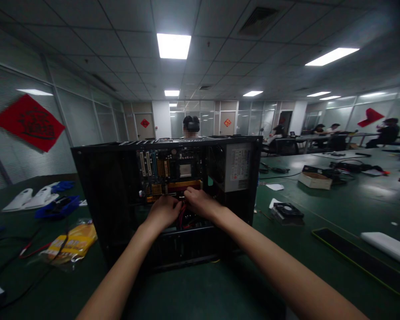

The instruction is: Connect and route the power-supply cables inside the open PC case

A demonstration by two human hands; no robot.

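The computer case [166, 142] stands upright on the green bench [203, 289], open side toward the person, and both hands are inside it, near the lower edge of the circuit board [195, 155]. The left hand [164, 209] and the right hand [196, 198] almost meet beside the red and dark cables [182, 218] low in the case's middle; each grip is curled, but the inside of the case is dim and the fingers hide their own tips, so I cannot tell whether either has closed on a wire. The likeliest trouble is a pull at an angle, which could strain a wire or bend pins nobody can see. A slipping hand could knock the gold-coloured slots [186, 183] just above, and forearms crossing the case's lower rail [193, 234] could scrape on its edge. Pressing hard inward might slide or tip the case.
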